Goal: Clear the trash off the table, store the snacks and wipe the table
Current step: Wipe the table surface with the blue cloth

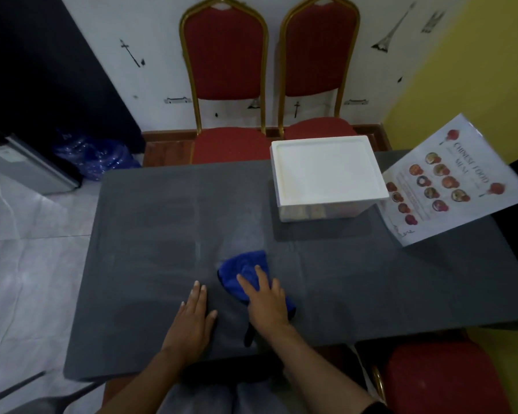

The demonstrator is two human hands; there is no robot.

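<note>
A blue cloth [245, 268] lies bunched on the dark grey table [150, 240], near its front middle. My right hand [265, 300] presses flat on the cloth's near half, fingers spread over it. My left hand [193, 313] rests flat on the bare tabletop just left of the cloth, holding nothing. A white storage box [326, 174] with its lid on stands at the back right of the table; its contents show only dimly through the clear wall.
A laminated food menu [443, 186] stands tilted at the table's right edge. Two red chairs [228, 70] with gold frames face the far edge, and another red chair seat [443, 380] sits at my near right. A grey appliance [21, 165] is on the floor at left.
</note>
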